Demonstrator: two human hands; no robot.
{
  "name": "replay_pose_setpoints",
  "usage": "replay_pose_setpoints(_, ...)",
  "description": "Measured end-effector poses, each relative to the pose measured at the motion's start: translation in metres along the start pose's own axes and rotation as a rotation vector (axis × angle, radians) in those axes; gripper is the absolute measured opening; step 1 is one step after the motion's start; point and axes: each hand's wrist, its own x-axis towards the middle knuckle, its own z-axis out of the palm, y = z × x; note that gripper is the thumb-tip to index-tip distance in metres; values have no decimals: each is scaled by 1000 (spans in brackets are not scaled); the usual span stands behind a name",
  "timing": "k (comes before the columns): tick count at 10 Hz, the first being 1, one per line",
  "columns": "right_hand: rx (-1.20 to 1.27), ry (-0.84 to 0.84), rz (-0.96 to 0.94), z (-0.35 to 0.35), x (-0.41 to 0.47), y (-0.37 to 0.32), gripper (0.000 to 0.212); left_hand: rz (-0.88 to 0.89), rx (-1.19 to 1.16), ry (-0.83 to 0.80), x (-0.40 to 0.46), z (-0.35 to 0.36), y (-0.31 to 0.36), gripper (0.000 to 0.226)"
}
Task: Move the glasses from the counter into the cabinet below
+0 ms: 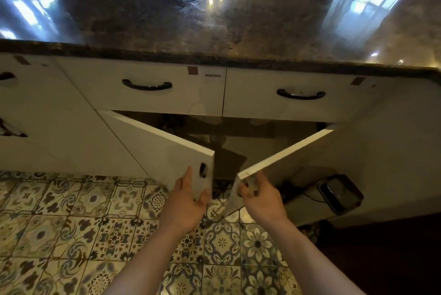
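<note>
A single wide-angle view is given, taken from head height and aimed forward and steeply down. The counter (214, 8) is seen from above across the upper third of the frame, the white cabinet (152, 94) fronts across the middle, and the patterned floor (71, 223) along the bottom. Both forearms are seen entering from the lower edge, close to the lens. Straight lines are bowed towards the frame's edges.

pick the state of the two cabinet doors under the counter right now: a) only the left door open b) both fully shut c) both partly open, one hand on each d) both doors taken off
c: the left hand grips the left door and the right hand grips the right door, both doors swung partly out from the cabinet.
</note>
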Motion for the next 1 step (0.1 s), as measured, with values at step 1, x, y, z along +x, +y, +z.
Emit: replay_pose_setpoints(1, -241, -5, -162, -6, -10, -7, 46, 90, 104, 40, -8, -13, 6, 75)
